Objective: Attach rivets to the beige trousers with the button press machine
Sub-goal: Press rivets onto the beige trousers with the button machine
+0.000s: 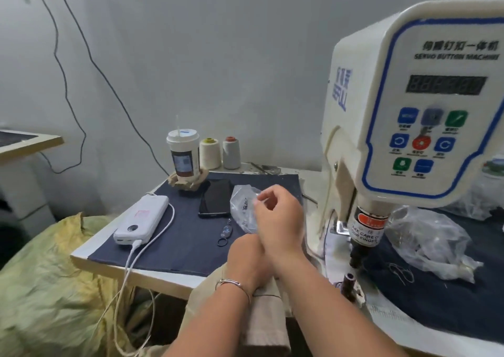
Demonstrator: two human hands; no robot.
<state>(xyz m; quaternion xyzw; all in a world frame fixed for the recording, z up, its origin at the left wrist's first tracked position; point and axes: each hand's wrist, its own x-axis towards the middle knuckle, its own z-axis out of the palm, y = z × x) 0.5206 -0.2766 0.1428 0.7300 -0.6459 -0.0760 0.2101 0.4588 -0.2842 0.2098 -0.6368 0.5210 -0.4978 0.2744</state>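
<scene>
- At the left half of the desk, on the dark blue cloth, lies a small clear plastic bag holding dark small parts, judged to be the rivets; too small to confirm.
- Right hand hovers over this bag, arm crossed above the left. Its fingers are curled, thumb and forefinger close together as if pinching; whether a rivet or the bag film sits between them cannot be told.
- Left hand sits below the right wrist, largely hidden; finger state cannot be told. A bangle is on that wrist.
- Beige trousers lie under both forearms at the near edge, draped off the desk, well apart from the lower die of the servo button machine.
- Risk: a rivet this small may slip from the pinch and roll under the phone or off the edge into the yellow-green sack.
- Risk: crossed arms limit reach; a sweep back could tug the trousers off the desk.
- Risk: lifting the bag by its film could spill contents near the key ring.
- Risk: white cable from the power bank runs by the left forearm; a snag would drag it.
- Risk: the punch carries a finger warning label; seating a rivet with fingers under it is the main hazard.
</scene>
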